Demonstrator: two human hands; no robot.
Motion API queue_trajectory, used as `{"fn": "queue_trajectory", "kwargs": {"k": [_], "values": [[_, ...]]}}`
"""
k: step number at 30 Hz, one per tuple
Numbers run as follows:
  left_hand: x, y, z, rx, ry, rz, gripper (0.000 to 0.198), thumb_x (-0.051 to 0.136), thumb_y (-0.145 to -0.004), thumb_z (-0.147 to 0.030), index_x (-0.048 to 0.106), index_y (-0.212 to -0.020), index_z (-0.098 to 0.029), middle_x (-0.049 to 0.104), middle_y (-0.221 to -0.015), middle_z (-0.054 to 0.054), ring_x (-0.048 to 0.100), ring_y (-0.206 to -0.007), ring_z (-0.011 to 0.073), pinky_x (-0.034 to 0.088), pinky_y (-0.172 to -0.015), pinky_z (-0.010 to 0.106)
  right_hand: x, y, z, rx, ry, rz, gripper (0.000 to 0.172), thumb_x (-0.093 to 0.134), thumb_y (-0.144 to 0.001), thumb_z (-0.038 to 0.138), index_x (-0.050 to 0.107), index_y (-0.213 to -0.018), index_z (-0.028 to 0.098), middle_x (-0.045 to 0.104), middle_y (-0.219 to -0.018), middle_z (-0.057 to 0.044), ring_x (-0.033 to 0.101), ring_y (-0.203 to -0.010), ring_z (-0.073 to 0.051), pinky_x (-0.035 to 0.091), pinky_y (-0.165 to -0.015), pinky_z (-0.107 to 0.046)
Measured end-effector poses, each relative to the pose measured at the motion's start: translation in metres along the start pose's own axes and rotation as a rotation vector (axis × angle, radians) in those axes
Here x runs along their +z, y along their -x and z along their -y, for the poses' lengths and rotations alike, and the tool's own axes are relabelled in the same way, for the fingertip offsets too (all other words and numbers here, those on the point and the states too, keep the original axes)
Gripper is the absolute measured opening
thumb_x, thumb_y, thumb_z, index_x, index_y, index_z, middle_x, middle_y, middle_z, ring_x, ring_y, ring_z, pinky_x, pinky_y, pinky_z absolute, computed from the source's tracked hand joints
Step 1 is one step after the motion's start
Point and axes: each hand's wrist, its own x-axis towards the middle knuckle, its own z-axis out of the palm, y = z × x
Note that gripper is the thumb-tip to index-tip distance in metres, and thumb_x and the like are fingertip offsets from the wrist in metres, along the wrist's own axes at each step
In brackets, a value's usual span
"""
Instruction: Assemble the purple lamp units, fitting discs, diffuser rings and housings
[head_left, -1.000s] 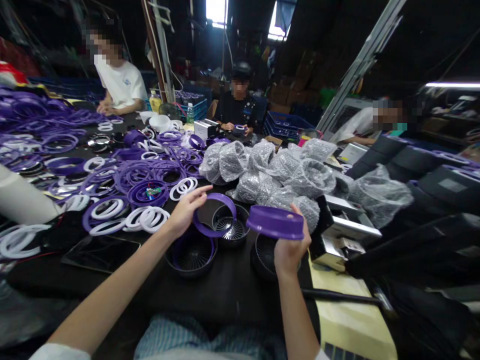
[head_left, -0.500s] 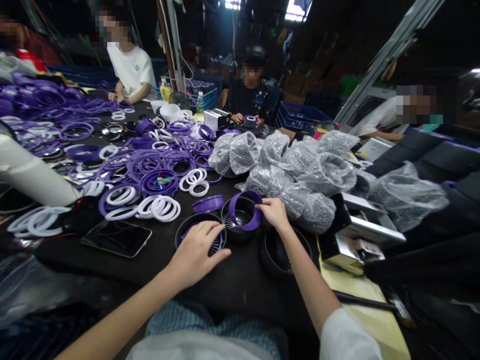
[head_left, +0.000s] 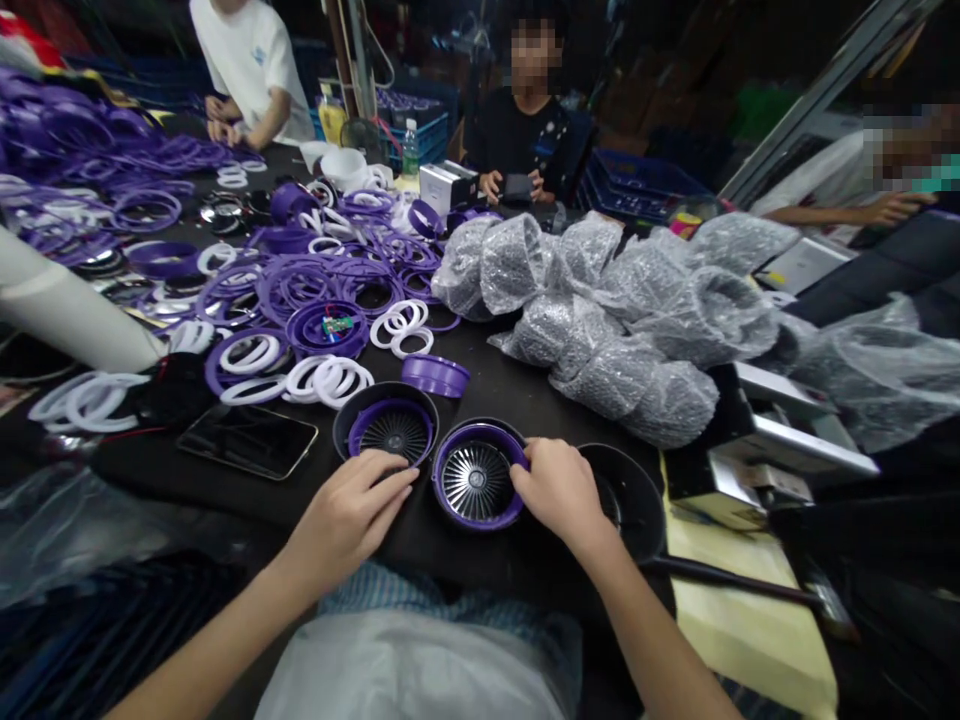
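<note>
At the bottom middle of the frame the person wears a loose, pale white shirt [head_left: 409,670] over a cloth of thin blue and white stripes [head_left: 442,595], and the left hand [head_left: 345,525] and the right hand [head_left: 559,490] are both bare, without any glove.

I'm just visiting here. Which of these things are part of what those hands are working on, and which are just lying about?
Part of the work:
left hand, at a black housing with a purple ring
right hand, on a purple-rimmed fan grille
bare black housing
purple cap

Just lying about:
smartphone
bubble-wrapped bundles
heaped white rings
</note>
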Motion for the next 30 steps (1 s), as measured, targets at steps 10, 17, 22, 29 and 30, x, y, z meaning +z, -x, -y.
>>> {"fn": "queue_trajectory", "kwargs": {"k": [10,17,22,29,30], "values": [[0.037,0.011,-0.052,-0.690,0.310,-0.034,0.036,0.045,-0.086,-0.030,0.056,-0.116,-0.012,0.063,-0.115,0.010,0.062,-0.098,0.0184,0.054,-0.078,0.026,0.020,0.047,0.010,-0.017,-0.190,-0.002,0.023,0.042,-0.084,0.020,0.061,-0.072,0.014,0.064,-0.095,-0.011,0.062,-0.084,-0.023,0.045,-0.075,-0.032],[0.026,-0.007,-0.045,-0.711,0.080,0.140,0.036,0.042,-0.084,-0.025,0.059,-0.114,-0.017,0.067,-0.107,0.006,0.065,-0.089,0.0227,0.051,-0.080,0.036,0.036,0.049,-0.004,-0.044,-0.602,-0.147,0.023,0.050,-0.082,0.026,0.064,-0.067,0.018,0.067,-0.098,-0.007,0.062,-0.091,-0.018,0.044,-0.081,-0.025],[0.024,-0.014,-0.048,-0.616,0.028,0.134,0.037,0.044,-0.081,-0.022,0.060,-0.113,-0.017,0.064,-0.114,0.005,0.061,-0.102,0.0208,0.048,-0.091,0.034,0.026,0.042,-0.014,-0.018,-0.583,-0.053,0.021,0.052,-0.077,0.025,0.067,-0.063,0.018,0.064,-0.110,-0.008,0.062,-0.094,-0.021,0.046,-0.082,-0.029],[0.026,-0.019,-0.054,-0.655,-0.003,0.243,0.044,0.045,-0.080,-0.019,0.052,-0.123,-0.016,0.060,-0.121,0.005,0.060,-0.105,0.0215,0.044,-0.096,0.034,0.034,0.046,-0.017,0.045,-0.665,-0.079,0.027,0.052,-0.072,0.018,0.058,-0.099,0.018,0.065,-0.107,-0.009,0.065,-0.085,-0.020,0.051,-0.075,-0.030],[0.026,-0.018,-0.054,-0.666,-0.014,0.259,0.045,0.046,-0.080,-0.019,0.051,-0.124,-0.016,0.061,-0.120,0.006,0.060,-0.104,0.0220,0.045,-0.095,0.034,0.036,0.047,-0.016,0.046,-0.687,-0.070,0.033,0.051,-0.073,0.018,0.056,-0.106,0.018,0.065,-0.105,-0.008,0.065,-0.088,-0.020,0.051,-0.077,-0.030]]}}
